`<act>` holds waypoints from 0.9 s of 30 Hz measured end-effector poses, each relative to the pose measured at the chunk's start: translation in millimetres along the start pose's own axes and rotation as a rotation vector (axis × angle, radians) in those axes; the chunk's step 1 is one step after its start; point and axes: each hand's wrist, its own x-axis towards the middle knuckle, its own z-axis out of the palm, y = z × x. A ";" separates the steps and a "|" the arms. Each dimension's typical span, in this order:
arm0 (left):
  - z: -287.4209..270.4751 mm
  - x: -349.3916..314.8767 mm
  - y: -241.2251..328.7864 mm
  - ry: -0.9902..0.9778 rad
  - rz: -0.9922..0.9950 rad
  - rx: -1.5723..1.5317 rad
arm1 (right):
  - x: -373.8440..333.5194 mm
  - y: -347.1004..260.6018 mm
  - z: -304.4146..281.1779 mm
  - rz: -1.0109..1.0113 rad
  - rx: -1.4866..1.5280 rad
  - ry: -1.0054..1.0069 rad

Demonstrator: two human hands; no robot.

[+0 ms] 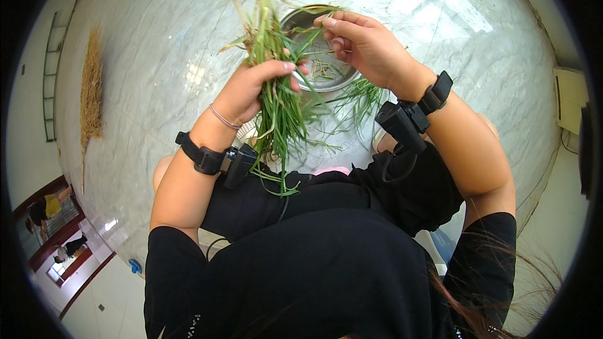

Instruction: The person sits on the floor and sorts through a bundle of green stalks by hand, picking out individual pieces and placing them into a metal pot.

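Note:
My left hand [260,81] is closed round a bunch of long, thin green leaves [276,116] that look like chives. Its pale, brownish stem ends point up and away, while the leafy ends hang toward my lap. My right hand [361,44] pinches a thin green strand [325,25] at its fingertips, just right of the bunch. Under and between the hands stands a round metal basin [342,83] with bits of green and yellowish stalk in it. More loose green leaves [364,99] lie beside the basin, below my right wrist.
The floor [176,19] is pale, marbled tile. A straw broom [92,88] lies at the left, near a ladder-like metal frame [51,75]. Other people show small at the far left by a doorway. A small blue object [135,266] lies at lower left.

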 end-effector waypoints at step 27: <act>32.9 7.2 8.1 0.073 0.113 0.195 | -13.0 -9.5 -3.2 0.009 -0.088 -0.014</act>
